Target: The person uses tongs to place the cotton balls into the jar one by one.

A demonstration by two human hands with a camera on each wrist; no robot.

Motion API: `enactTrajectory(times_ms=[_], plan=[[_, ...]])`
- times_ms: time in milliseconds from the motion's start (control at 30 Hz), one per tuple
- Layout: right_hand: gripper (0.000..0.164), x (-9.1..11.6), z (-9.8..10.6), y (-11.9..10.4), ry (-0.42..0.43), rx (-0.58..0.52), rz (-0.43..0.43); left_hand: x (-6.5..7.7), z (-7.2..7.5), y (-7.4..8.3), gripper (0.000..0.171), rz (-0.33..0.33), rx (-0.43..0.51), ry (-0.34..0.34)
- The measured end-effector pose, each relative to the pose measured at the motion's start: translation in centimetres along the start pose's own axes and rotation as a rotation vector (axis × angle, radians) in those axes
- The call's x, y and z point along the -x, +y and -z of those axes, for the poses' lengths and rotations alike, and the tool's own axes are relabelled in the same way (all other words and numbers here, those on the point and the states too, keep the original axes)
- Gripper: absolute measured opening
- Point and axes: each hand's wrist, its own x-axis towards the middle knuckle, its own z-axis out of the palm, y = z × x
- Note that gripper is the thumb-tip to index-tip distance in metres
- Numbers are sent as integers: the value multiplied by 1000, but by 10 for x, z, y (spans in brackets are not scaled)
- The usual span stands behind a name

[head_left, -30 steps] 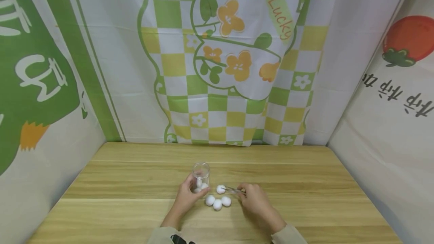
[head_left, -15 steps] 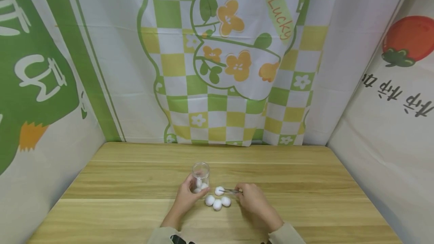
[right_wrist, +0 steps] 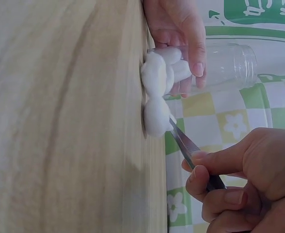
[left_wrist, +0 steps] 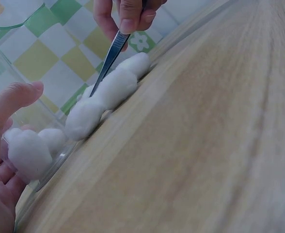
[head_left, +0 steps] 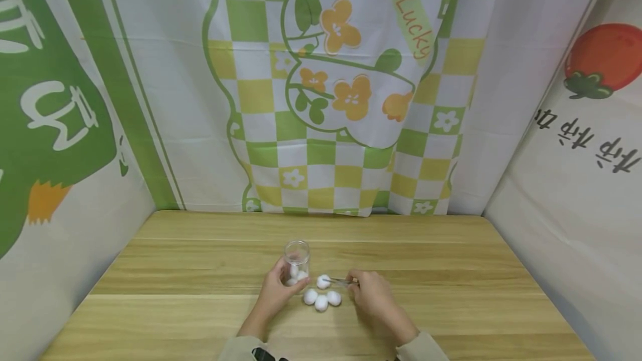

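My left hand [head_left: 276,287] holds a clear jar [head_left: 297,252] upright on the wooden table, thumb and fingers around its lower part. Several white cotton balls [left_wrist: 30,153] lie inside the jar. In my right hand [head_left: 375,295] a pair of metal tweezers [right_wrist: 182,141] is pinched between thumb and fingers, pointing left. Its tips are at a single cotton ball [head_left: 321,281] just right of the jar. Closer to me, three more cotton balls [head_left: 321,303] sit side by side in a shallow curve; in the right wrist view they hide part of the tweezed one.
The wooden table [head_left: 200,272] ends at the back against a hanging curtain [head_left: 311,171] in green and yellow checks. Printed cloth walls [head_left: 562,205] stand along the left and right sides.
My right hand and the tweezers have shifted slightly left, and the cotton ball at their tips has moved with them toward the jar. The left hand and jar have stayed still.
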Motion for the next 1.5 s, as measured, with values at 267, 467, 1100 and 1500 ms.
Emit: enactTrajectory(times_ms=[267, 467, 1100, 1500], plan=[[7, -2, 0, 2, 32, -14, -7, 0, 1, 0, 58, -2, 5, -2], [9, -2, 3, 3, 32, -66, -8, 0, 0, -2, 61, -1, -3, -8], [20, -6, 18, -6, 70, -189, -34, -2, 0, -3, 62, -6, -27, 2], [21, -6, 22, -10, 108, -178, -39, -1, 0, -6, 61, -25, -24, -5]])
